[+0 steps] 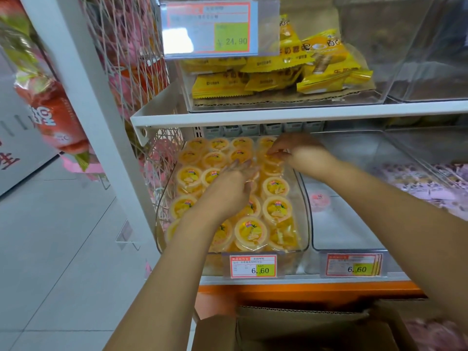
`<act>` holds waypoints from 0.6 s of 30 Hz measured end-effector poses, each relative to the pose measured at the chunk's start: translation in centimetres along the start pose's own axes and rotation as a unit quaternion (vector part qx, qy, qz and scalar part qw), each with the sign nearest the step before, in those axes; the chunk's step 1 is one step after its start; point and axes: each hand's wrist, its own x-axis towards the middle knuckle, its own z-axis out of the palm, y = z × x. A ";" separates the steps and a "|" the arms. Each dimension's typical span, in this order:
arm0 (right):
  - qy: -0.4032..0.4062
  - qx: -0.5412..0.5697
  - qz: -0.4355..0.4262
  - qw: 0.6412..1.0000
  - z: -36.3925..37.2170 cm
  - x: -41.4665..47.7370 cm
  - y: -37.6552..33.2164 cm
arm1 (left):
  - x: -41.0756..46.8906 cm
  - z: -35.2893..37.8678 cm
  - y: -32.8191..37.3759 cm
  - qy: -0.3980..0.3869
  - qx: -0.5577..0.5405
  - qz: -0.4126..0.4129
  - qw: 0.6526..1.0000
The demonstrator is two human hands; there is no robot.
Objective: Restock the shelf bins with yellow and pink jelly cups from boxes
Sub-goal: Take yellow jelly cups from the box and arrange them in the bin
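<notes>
Pinching yellow jelly cup (269, 163) near frame centre, your right hand (298, 154) seats it in back rows of clear bin (304, 214). Your left hand (228, 191), fingers straight but blurred, rests on neighbouring cups, likely steadying them. Lone pink jelly cup (319, 200) lies in next bin (342, 239), right of centre. Cardboard box (304, 325) sits at bottom.

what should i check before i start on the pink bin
1. Yellow bin filled: ok, yellow jelly cups reach its front wall.
2. Left hand free: ok, fingers lie flat on the cups.
3. Right hand free: cannot tell, its curled fingers are blurred at the back row.
4. Neighbouring bin has room: ok, one pink jelly cup inside.
5. Cardboard box open: ok; what it holds, cannot tell.
</notes>
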 end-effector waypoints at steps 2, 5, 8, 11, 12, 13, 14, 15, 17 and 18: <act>0.010 -0.013 -0.020 1.000 -0.3 -0.7 -0.7 | -0.1 0.0 0.0 0.001 0.000 -0.001 1.000; -0.046 -0.045 -0.034 0.997 -0.8 -1.3 -1.3 | -0.2 0.0 -0.1 0.007 -0.005 -0.003 1.000; -0.057 -0.075 -0.027 0.995 -1.2 -0.9 -1.2 | -0.2 -0.1 -0.1 0.009 -0.010 -0.008 1.000; -0.081 -0.096 -0.037 0.991 -1.4 -0.4 -1.4 | -0.3 -0.2 -0.1 0.013 -0.010 -0.008 1.000; -0.091 -0.096 -0.044 0.990 -1.6 -0.3 -1.6 | -0.4 -0.2 -0.1 0.013 -0.008 -0.006 1.000; -0.098 -0.093 -0.051 0.989 -1.8 -0.4 -1.7 | -0.4 -0.2 -0.1 0.012 -0.004 -0.004 1.000; -0.100 -0.091 -0.057 0.989 -1.9 -0.4 -1.8 | -0.4 -0.2 -0.1 0.014 -0.001 -0.001 1.000; -0.100 -0.093 -0.061 0.989 -1.9 -0.4 -1.9 | -0.4 -0.2 0.0 0.016 0.000 0.003 1.000; -0.100 -0.107 -0.068 0.987 -1.8 -0.2 -2.0 | -0.4 -0.2 0.1 0.020 -0.005 0.006 1.000; -0.103 -0.114 -0.074 0.985 -1.8 0.0 -2.0 | -0.4 -0.2 0.1 0.020 -0.008 0.006 1.000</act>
